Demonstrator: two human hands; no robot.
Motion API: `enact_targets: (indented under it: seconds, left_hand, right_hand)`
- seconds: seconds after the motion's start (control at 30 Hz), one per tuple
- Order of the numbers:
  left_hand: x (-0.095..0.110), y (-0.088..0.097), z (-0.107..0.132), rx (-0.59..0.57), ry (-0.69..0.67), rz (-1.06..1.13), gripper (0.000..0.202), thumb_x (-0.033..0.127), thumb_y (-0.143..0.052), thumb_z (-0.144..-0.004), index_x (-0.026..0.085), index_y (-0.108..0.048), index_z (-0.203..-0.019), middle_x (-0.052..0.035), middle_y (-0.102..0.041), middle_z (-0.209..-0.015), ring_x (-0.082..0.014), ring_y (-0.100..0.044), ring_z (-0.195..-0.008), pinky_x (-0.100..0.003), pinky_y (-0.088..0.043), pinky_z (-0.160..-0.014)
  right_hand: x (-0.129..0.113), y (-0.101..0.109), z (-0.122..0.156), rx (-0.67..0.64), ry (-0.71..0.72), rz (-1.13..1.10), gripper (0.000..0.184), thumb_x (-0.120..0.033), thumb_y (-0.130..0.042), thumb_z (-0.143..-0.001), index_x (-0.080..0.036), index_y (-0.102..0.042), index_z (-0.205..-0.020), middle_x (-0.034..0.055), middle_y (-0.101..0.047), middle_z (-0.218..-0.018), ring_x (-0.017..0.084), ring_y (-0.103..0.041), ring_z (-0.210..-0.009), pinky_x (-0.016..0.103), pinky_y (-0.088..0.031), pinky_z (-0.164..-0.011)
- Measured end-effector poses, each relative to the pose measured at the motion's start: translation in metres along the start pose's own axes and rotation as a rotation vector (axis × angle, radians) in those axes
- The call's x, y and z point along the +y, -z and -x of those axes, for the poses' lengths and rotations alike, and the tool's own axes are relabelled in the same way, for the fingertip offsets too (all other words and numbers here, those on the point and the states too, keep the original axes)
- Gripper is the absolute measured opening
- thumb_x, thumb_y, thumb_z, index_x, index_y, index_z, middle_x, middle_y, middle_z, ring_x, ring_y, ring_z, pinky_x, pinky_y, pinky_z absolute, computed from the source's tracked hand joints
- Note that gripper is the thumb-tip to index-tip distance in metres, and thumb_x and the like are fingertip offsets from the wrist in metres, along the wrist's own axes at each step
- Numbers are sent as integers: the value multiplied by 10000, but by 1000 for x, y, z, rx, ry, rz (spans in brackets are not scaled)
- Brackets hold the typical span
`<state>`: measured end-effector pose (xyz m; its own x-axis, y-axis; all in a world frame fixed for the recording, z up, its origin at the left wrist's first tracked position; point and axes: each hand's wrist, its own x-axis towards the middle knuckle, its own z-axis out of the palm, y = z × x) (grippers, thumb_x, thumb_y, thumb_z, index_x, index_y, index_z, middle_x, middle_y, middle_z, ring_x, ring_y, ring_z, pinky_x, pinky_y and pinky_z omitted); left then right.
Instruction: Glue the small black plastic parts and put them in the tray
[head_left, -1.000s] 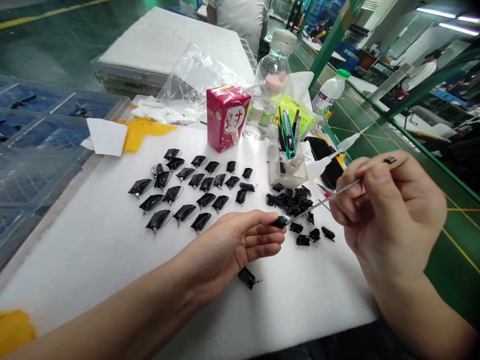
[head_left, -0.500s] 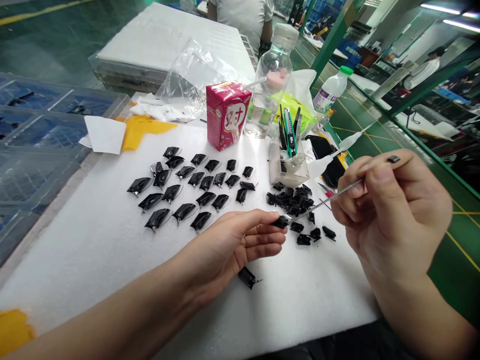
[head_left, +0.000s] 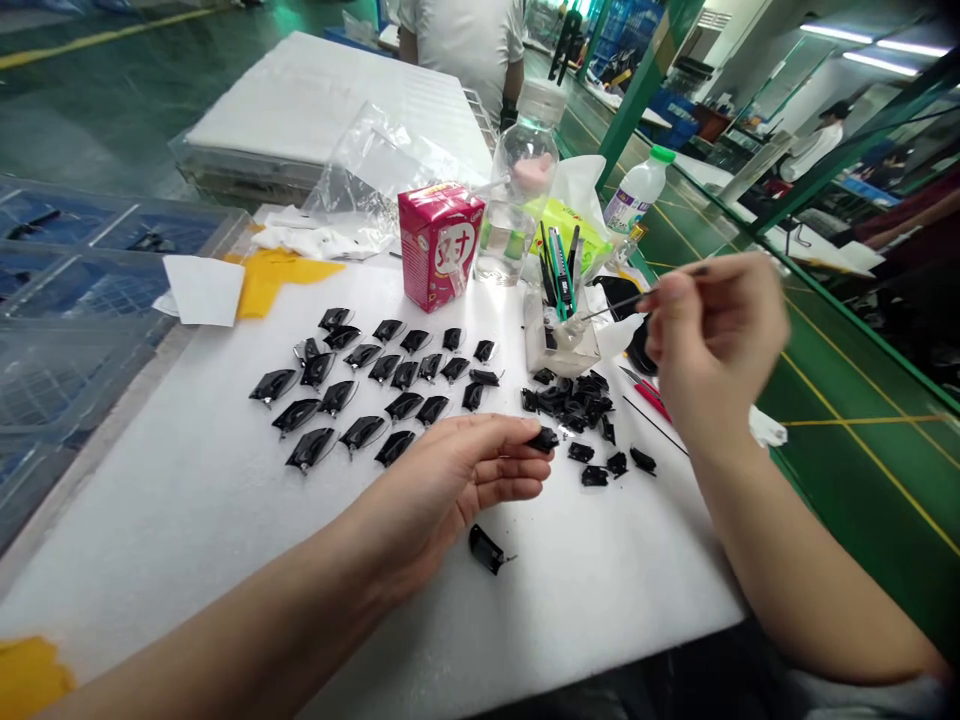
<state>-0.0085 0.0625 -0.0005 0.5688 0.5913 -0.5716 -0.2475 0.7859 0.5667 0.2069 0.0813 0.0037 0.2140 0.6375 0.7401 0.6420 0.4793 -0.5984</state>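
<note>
My left hand (head_left: 442, 490) pinches a small black plastic piece (head_left: 544, 439) between thumb and fingertips, just above the white foam sheet (head_left: 225, 500). My right hand (head_left: 712, 340), slightly blurred, is raised farther back and holds a thin metal pick (head_left: 622, 301) in its fingertips, with the tip pointing left. The pick is well apart from the left hand's piece. Rows of glossy black pieces with transparent film (head_left: 360, 390) lie left of my left hand. A loose heap of black pieces (head_left: 566, 400) lies ahead of it, and a single piece (head_left: 487, 549) lies below it.
A transparent holder of cutters and pens (head_left: 561, 325) stands behind the heap, near a pink carton (head_left: 440, 245) and a water bottle (head_left: 521, 190). Red-handled tweezers (head_left: 649, 395) lie right of the heap. Transparent plastic bins (head_left: 75, 340) sit left. A person in a white shirt (head_left: 457, 50) stands beyond.
My right hand has lifted away and back with the pick, whose tip no longer reaches the piece in my left hand. The small black item on the right hand's fingertip is no longer visible.
</note>
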Motion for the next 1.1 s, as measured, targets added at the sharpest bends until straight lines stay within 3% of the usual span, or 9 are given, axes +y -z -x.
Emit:
enact_targets:
  seconds: [0.17,0.3,0.47,0.57,0.7,0.8,0.9,1.0,1.1]
  left_hand:
    - [3,1,-1,-26,-86,-102,96,157,-704,-833,151,-671,-744,9,-696,-708,-81,-669,-674,-166,-555,-669]
    - [5,-3,-1,16,-130,-165,99,192,-753,-794,167,-657,-781,24,-683,-752,-106,-681,-725,-205,-558,-721]
    - [2,-8,5,32,-253,-250,137,218,-755,-785,161,-632,-765,22,-661,-785,-128,-691,-789,-247,-558,-822]
    - [1,-10,9,39,-316,-278,184,208,-759,-770,168,-583,-735,37,-636,-773,-150,-717,-795,-254,-558,-809]
    - [1,-9,12,52,-376,-423,130,215,-732,-793,189,-607,-768,32,-669,-746,-153,-714,-778,-227,-532,-747]
    - [-1,-7,12,70,-420,-563,81,244,-728,-801,205,-660,-822,13,-716,-757,-152,-693,-780,-208,-507,-709]
    - [-3,-6,12,91,-540,-684,51,245,-732,-800,219,-723,-843,12,-743,-843,-147,-676,-803,-207,-495,-749]
    - [-4,-7,13,106,-591,-772,59,259,-742,-793,233,-768,-839,20,-757,-806,-149,-665,-756,-215,-483,-731]
    - [-3,-8,13,109,-557,-749,66,271,-762,-773,231,-776,-824,27,-757,-752,-151,-662,-710,-211,-483,-673]
  right_hand:
    - [-2,27,-2,-346,-95,301,206,-285,-645,-847,-228,-551,-1021,-30,-601,-777,93,-488,-538,252,-377,-495]
    - [0,62,16,-773,-142,882,127,-350,-563,-874,-233,-610,-864,-24,-585,-656,133,-509,-528,273,-360,-519]
    - [24,68,42,-839,-123,1020,106,-147,-489,-804,-184,-568,-743,80,-627,-764,194,-564,-625,304,-294,-526]
    - [22,64,34,-856,-105,990,99,-156,-518,-768,-208,-510,-684,44,-584,-660,194,-547,-600,303,-297,-522]
    - [-14,62,8,-825,-90,820,58,-286,-535,-844,-243,-499,-831,-22,-632,-709,158,-581,-583,279,-404,-539]
    - [-46,54,3,-706,-67,308,60,-267,-547,-875,-257,-487,-877,-25,-662,-784,160,-662,-709,256,-489,-566]
    - [-65,42,14,-749,-137,7,85,-188,-518,-913,-268,-511,-940,-31,-638,-770,124,-649,-647,221,-515,-523]
    - [-70,37,28,-774,-155,-15,107,-176,-504,-920,-277,-523,-952,-39,-573,-714,91,-546,-486,206,-439,-395]
    - [-71,35,36,-760,-98,69,106,-196,-529,-904,-284,-540,-963,-8,-592,-738,135,-597,-577,233,-448,-402]
